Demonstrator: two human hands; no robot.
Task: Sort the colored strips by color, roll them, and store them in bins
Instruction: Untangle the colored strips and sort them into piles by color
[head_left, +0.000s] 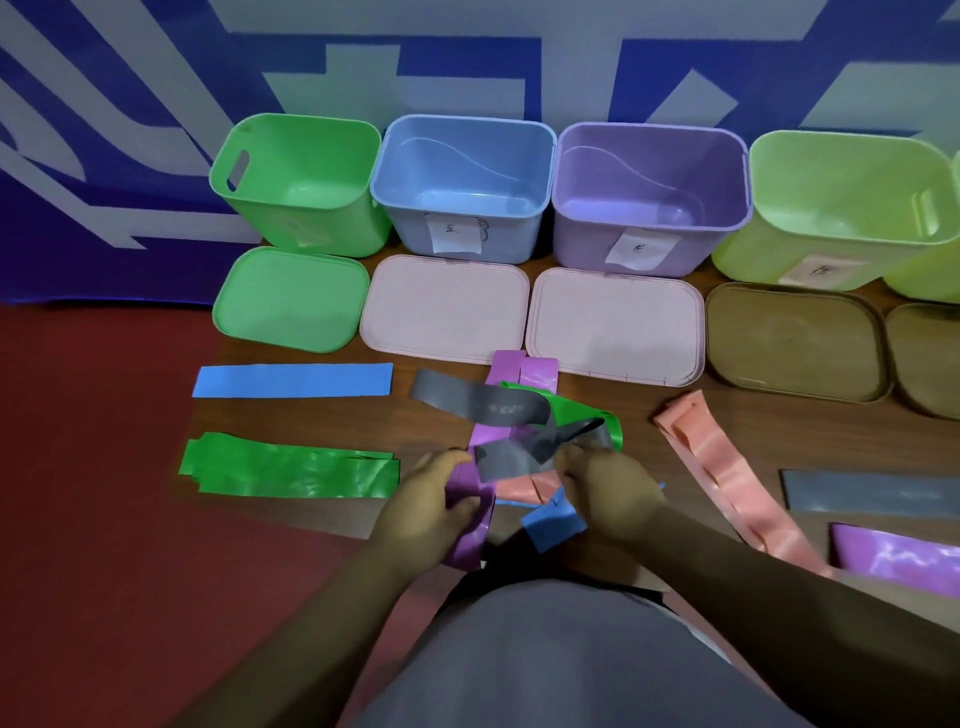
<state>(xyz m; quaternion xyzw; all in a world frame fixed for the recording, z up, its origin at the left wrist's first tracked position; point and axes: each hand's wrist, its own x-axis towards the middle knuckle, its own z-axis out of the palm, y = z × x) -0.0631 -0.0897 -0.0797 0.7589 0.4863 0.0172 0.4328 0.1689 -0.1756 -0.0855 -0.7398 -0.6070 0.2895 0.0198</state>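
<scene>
A tangled pile of strips lies in the middle of the table: a grey strip (483, 405), a purple strip (475, 519), a green one (587, 415), a pink one (519, 488) and a blue one (553, 525). My left hand (431, 499) pinches the grey strip's near end, over the purple strip. My right hand (602, 488) grips the same grey strip further along. Sorted strips lie apart: blue (291, 380) and green (291, 467) on the left, pink (727, 478), grey (872, 493) and purple (893, 556) on the right.
Open bins stand in a row at the back: green (249, 156), blue (384, 171), purple (566, 176), yellow-green (763, 176). In front of them lie lids: green (234, 301), two pale pink (384, 312) (550, 322), two brown (727, 332).
</scene>
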